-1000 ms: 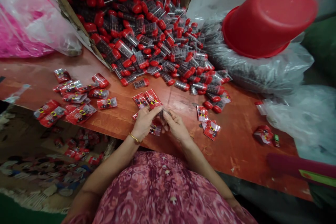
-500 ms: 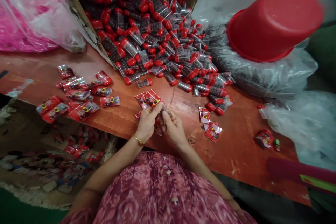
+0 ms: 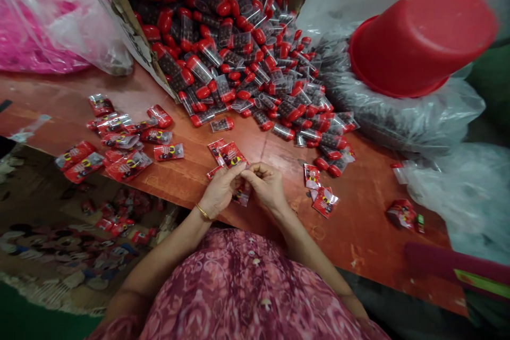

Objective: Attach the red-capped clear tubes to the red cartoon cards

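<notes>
My left hand (image 3: 223, 189) and my right hand (image 3: 265, 186) meet above the wooden table (image 3: 358, 212), fingertips pressed together around a small item hidden by my fingers. Under my hands lies a printed red sachet (image 3: 241, 195), and two more red sachets (image 3: 228, 154) touch my left fingers. A large heap of clear tubes with red caps and dark contents (image 3: 235, 58) spills from a cardboard box (image 3: 135, 32) just beyond them. Loose sachets (image 3: 123, 164) lie to the left, and others (image 3: 324, 202) to the right.
An upturned red plastic basin (image 3: 422, 42) rests on a bulging clear bag of dark contents (image 3: 398, 111). A pink-filled plastic bag (image 3: 48, 21) stands at the far left. More red sachets (image 3: 119, 223) lie below the table edge on the left.
My fingers have curled closer together, hiding the small dark item visible earlier between them. The whole scene has shifted slightly in the view.
</notes>
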Tool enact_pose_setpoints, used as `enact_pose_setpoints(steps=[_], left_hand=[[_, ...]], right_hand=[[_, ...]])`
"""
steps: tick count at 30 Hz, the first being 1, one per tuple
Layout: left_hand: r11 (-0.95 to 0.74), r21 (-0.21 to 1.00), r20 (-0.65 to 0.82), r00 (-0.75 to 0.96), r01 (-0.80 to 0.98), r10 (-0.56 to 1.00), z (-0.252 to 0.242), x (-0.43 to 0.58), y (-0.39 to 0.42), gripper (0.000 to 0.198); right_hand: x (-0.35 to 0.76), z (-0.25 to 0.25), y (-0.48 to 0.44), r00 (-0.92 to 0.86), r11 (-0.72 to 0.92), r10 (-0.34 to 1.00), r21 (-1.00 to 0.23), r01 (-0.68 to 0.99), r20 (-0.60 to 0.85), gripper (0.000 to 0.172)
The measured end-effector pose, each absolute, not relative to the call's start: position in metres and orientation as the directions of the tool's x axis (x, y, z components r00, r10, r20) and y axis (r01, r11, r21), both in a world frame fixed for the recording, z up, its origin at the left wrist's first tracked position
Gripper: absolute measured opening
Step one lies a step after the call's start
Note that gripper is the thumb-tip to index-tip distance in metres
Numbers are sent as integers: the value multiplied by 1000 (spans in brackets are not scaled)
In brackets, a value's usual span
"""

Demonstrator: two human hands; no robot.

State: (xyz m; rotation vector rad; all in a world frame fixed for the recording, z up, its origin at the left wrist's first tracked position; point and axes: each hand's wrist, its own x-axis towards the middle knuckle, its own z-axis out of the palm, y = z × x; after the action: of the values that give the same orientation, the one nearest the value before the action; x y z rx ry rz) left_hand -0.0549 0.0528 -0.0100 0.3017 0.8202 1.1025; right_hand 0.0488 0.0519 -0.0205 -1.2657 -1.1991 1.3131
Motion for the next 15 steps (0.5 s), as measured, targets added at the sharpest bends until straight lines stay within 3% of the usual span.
enact_pose_setpoints(steps=[3, 5, 9, 12, 15], left_hand=[[508, 534, -521, 211, -675, 827, -8, -73, 56, 18], [535, 518, -583, 181, -667, 792, -6, -90, 60, 21], [404, 550, -671, -99, -731, 735, -3, -131, 74, 25], [199, 541, -684, -290, -817, 669, 2, -155, 83, 26], [-7, 514, -628, -382, -858, 678, 9, -163, 83, 29]], right_hand=[[44, -26, 67, -43, 27, 999, -973, 230, 18, 38], [37, -26, 83, -148, 173, 981, -901, 399, 123, 36], [17, -23, 133, -399, 502, 865, -545, 672, 304, 34], [11, -28, 168, -491, 552, 833, -341, 761, 254, 38], [28, -40, 182, -525, 558, 830, -284, 780, 187, 38]])
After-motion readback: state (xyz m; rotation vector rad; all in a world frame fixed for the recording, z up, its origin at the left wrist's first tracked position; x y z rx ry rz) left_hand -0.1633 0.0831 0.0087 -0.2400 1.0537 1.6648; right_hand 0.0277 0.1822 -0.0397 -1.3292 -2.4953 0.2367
